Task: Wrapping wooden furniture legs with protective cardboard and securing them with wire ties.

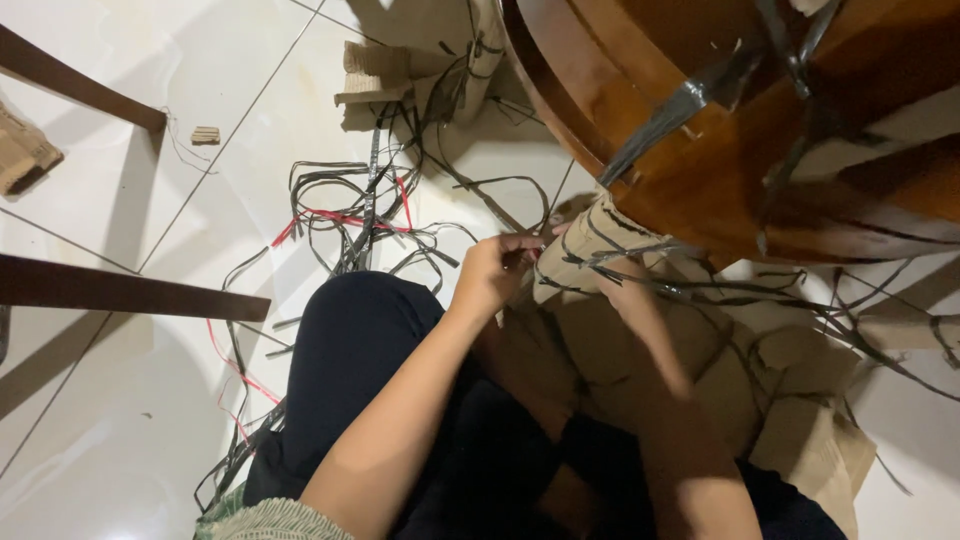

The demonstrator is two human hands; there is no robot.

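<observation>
Right hand (610,285) fingers behind cardboard wrapping (590,245)

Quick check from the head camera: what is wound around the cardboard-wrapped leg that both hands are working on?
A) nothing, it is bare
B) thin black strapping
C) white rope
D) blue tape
B: thin black strapping crosses the cardboard-wrapped leg just under the wooden table, with the left hand pinching at it and the right hand against the cardboard; more loose straps lie on the floor tiles.

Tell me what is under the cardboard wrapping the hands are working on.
The cardboard wrapping covers it fully; only black strapping across its surface shows. Left hand grips there; the right hand is partly hidden.
</observation>
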